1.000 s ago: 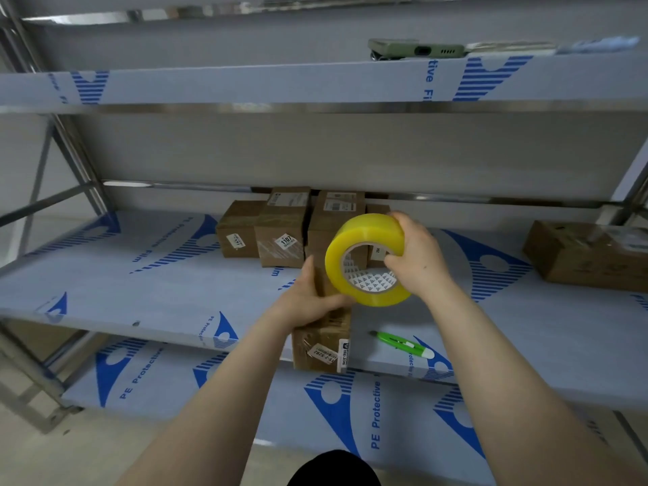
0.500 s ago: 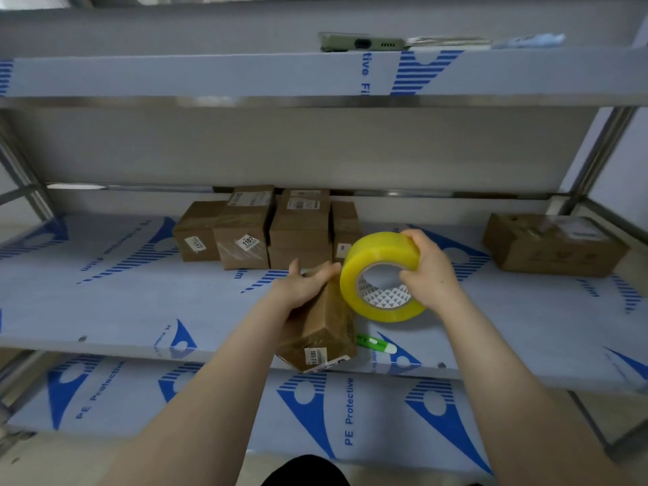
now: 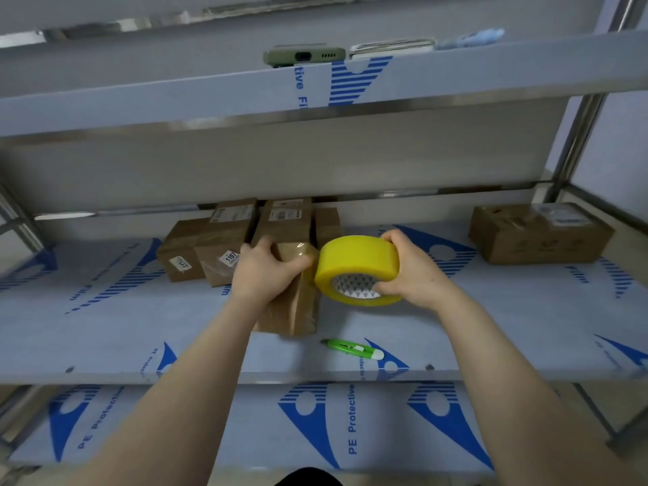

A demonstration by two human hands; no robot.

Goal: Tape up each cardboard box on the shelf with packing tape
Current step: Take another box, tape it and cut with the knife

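Note:
A small brown cardboard box stands on the middle shelf. My left hand grips its top end, thumb over shiny tape there. My right hand holds a yellow roll of packing tape right beside the box's top, fingers hooked into the core. Several more cardboard boxes are clustered behind at the back of the shelf. Another cardboard box sits far right.
A green utility knife lies on the shelf in front of the box, near the front edge. A phone and other flat items rest on the upper shelf. Steel uprights frame the right side. A lower shelf runs below.
The box has been pulled back from the shelf's front edge and turned upright. The tape roll has dropped next to the box's top. The view has shifted right.

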